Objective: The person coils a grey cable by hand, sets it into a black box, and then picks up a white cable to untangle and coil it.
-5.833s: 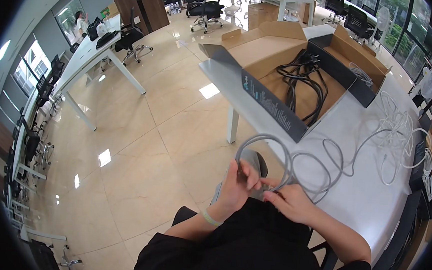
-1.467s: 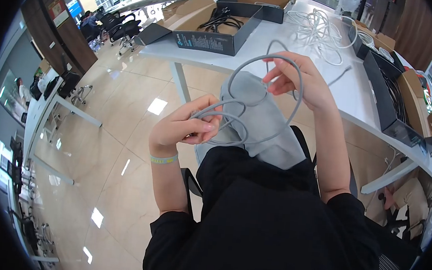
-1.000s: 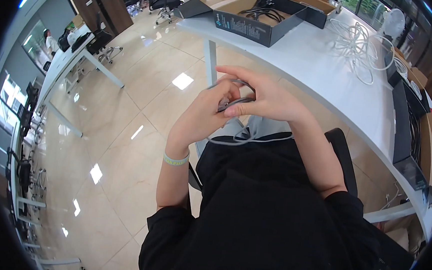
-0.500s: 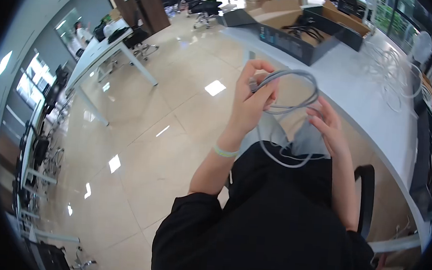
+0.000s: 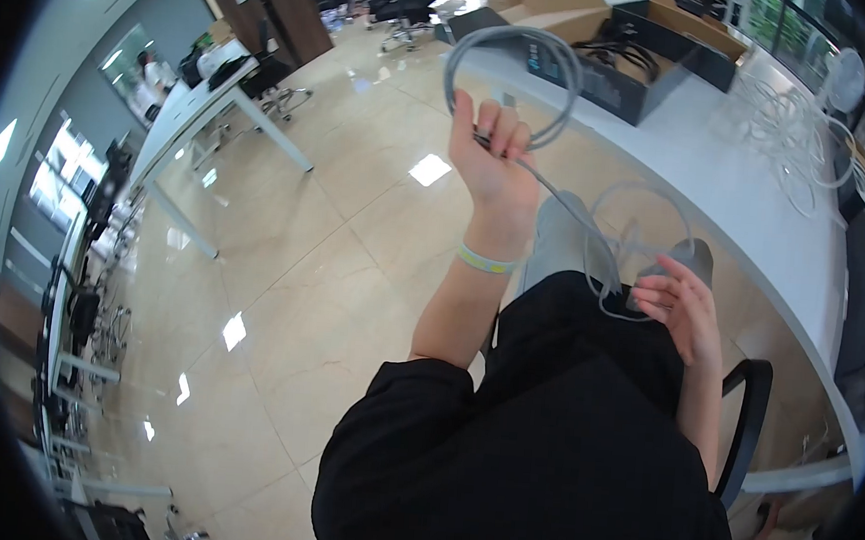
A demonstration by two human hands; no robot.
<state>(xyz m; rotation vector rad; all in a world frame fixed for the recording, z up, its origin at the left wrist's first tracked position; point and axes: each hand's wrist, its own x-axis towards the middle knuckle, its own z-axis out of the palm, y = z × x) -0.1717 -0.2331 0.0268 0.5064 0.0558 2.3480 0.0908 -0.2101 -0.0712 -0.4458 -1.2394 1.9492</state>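
Observation:
A thin grey cable stands in a round coil above my left hand, whose fingers are curled shut around the base of the coil. From that hand a loose length of the cable slopes down to the right and swings in blurred loops over my lap. Beside those loops is my right hand, palm turned inward, fingers apart and slightly bent. Its fingertips are right at the lower loop of cable, next to a small dark piece partly hidden there.
A white table curves along my right side. On it stand an open black box with dark cables inside and a tangle of white cables. A chair armrest is by my right elbow. Farther off, people are near another table.
My left hand has risen with the coil, which now stands upright above it. My right hand has moved down and right, away from the coil; the loose cable between the hands has swung.

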